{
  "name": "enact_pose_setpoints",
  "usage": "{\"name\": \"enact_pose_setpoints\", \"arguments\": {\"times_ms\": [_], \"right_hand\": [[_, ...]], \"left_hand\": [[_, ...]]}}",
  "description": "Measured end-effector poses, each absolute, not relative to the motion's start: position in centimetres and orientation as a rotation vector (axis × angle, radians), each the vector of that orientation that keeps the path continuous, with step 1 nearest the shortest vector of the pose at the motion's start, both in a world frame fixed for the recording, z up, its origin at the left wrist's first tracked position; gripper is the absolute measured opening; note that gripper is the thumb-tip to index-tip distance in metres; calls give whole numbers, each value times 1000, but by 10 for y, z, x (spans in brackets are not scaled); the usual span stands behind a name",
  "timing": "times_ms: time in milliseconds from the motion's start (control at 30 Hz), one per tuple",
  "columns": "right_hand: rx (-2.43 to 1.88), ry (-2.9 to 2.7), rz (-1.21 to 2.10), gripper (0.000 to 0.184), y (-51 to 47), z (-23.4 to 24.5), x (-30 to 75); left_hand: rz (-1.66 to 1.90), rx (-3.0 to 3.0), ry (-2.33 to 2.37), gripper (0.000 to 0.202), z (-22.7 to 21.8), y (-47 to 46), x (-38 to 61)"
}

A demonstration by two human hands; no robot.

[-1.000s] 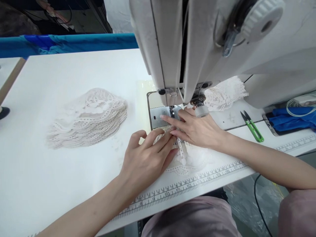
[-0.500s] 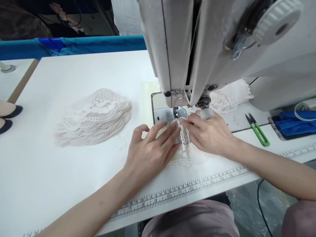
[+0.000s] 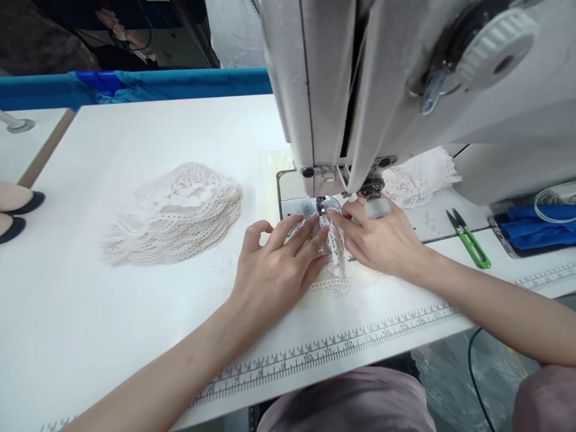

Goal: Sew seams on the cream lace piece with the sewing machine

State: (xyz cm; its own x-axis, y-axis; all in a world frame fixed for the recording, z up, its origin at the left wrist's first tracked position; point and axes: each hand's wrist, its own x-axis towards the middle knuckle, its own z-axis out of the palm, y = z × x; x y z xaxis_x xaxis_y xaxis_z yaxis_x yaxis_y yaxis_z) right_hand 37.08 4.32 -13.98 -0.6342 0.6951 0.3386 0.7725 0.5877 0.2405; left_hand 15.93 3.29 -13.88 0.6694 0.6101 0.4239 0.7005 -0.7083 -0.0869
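A small white lace piece (image 3: pixel 335 264) lies on the sewing machine bed, its far end under the presser foot (image 3: pixel 322 207). My left hand (image 3: pixel 274 273) lies flat on the lace's left side, fingers stretched toward the needle. On the right side, my right hand (image 3: pixel 382 240) presses the lace with extended fingertips close to the foot. The white sewing machine head (image 3: pixel 382 84) hangs above both hands and hides the needle bar.
A stack of lace pieces (image 3: pixel 173 216) sits on the white table (image 3: pixel 112 336) to the left. More lace (image 3: pixel 423 174) lies behind the machine. Green thread snips (image 3: pixel 470 245) and blue cloth (image 3: pixel 535 228) are at the right. A printed ruler (image 3: pixel 342 348) runs along the front edge.
The lace has moved away from me, further under the presser foot, and both hands have followed it forward. The right hand's fingers have drawn in closer to the foot.
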Motion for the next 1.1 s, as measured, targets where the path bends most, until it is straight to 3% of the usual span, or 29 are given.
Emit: {"name": "enact_pose_setpoints", "arguments": {"times_ms": [900, 1000, 1100], "right_hand": [[-1309, -2596, -529, 27, 49, -138, 374], [-1301, -2565, -344, 29, 46, -128, 377], [-1254, -2596, 187, 22, 40, -110, 382]], "left_hand": [[-547, -2639, -1089, 30, -142, 38, 161], [-563, -2613, -1068, 28, -135, 33, 157], [-574, -2695, -1005, 25, -123, 28, 150]]}}
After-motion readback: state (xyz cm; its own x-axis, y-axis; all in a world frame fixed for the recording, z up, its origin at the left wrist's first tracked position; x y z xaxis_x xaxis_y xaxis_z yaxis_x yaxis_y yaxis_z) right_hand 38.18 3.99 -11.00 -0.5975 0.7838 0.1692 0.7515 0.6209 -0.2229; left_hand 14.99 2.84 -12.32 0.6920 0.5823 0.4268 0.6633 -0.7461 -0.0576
